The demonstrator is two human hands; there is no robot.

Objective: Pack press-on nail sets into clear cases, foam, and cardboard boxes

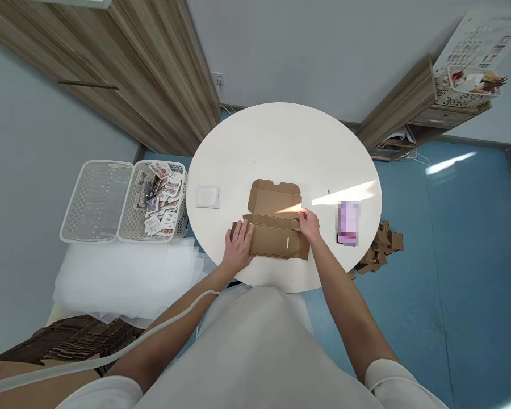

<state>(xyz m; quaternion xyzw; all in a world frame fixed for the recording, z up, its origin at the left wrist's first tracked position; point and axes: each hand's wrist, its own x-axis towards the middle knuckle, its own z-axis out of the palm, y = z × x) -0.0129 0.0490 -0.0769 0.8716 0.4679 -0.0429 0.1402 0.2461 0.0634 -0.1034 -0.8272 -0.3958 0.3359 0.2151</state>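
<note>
A flat, unfolded brown cardboard box [274,218] lies near the front edge of a round white table [281,136]. My left hand [238,246] rests on the box's left side flap, fingers pressed flat on the card. My right hand [309,224] pinches the right side flap at the box's right edge. The box's lid panel points away from me, toward the table's middle.
A small white square pad [207,196] lies left of the box, a purple phone [348,222] to the right. Two white baskets [123,200] stand at the left, one holding several cards. White foam sheets [123,278] and flat cardboard stacks [381,247] lie low around the table.
</note>
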